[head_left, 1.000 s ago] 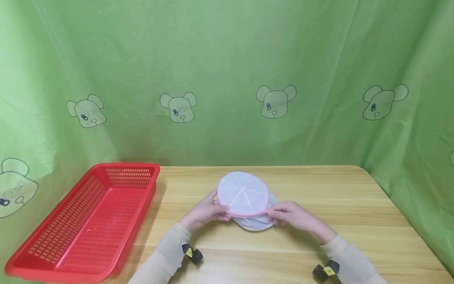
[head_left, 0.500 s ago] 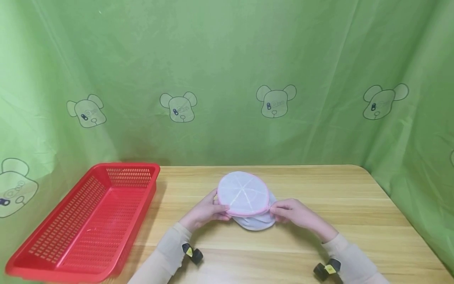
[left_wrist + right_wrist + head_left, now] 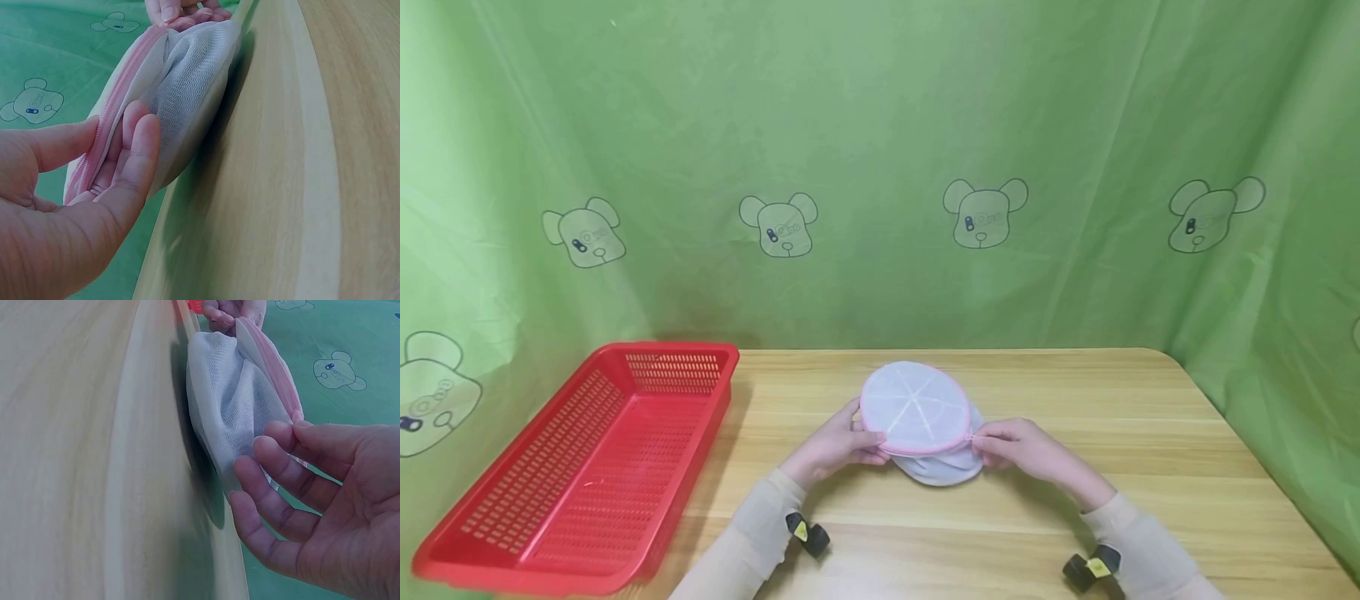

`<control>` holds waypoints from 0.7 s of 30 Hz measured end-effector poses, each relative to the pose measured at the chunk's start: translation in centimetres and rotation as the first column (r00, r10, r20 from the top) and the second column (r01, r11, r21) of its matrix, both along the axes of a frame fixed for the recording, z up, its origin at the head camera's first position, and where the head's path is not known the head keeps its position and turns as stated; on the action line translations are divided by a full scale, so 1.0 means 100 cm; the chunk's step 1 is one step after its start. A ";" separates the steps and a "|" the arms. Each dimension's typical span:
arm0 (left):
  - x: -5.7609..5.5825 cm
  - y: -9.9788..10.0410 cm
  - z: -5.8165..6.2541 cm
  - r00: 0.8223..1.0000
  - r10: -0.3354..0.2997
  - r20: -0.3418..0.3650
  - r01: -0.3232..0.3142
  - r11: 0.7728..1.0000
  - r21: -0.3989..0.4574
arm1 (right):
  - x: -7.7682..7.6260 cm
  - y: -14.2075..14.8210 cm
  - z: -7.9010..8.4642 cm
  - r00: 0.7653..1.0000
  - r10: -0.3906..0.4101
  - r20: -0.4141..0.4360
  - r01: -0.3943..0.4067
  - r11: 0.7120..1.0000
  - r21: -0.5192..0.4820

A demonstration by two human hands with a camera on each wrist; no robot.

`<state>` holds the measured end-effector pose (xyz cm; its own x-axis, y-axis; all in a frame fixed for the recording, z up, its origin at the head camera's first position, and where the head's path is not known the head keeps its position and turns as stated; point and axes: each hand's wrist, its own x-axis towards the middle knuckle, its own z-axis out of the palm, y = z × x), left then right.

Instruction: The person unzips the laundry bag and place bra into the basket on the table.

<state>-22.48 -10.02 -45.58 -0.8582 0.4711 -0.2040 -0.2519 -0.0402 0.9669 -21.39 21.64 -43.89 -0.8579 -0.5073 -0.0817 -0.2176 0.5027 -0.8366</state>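
Observation:
A white mesh laundry bag (image 3: 913, 408) with a round lid and a pink zipper (image 3: 119, 94) sits at the middle of the table, its lid tilted toward me. My left hand (image 3: 835, 446) grips the bag's left front edge, thumb on the pink zipper band and fingers curled beneath it. At the opposite side, my right hand (image 3: 1026, 450) pinches the zipper's end between thumb and index finger, where the pull is mostly hidden by the fingertips. Its other fingers (image 3: 281, 512) lie loosely bent along the mesh side (image 3: 225, 394). Along the stretch between both hands, the zipper looks closed.
A red plastic basket (image 3: 617, 475) with slotted walls stands on the left of the wooden table (image 3: 1150, 467). Green curtains (image 3: 880, 125) with bear-head prints hang behind the table and along both sides.
My right hand has shifted slightly right and away from me along the bag's edge with the zipper end between its fingers. The left hand keeps its place.

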 end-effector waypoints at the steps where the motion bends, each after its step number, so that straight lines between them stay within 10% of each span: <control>1: 0.000 0.000 0.000 1.000 0.001 0.002 -0.001 1.000 0.001 | 0.000 0.000 0.000 1.000 -0.002 0.001 0.002 1.000 -0.003; 21: -0.002 0.000 -0.002 1.000 -0.007 0.008 0.007 1.000 0.005 | 0.000 0.001 0.004 1.000 -0.027 -0.006 0.027 1.000 0.002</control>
<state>-22.68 -9.99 -45.81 -0.8533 0.4777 -0.2089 -0.2601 -0.0429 0.9646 -21.41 21.79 -43.47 -0.8715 -0.4842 -0.0779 -0.2088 0.5102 -0.8343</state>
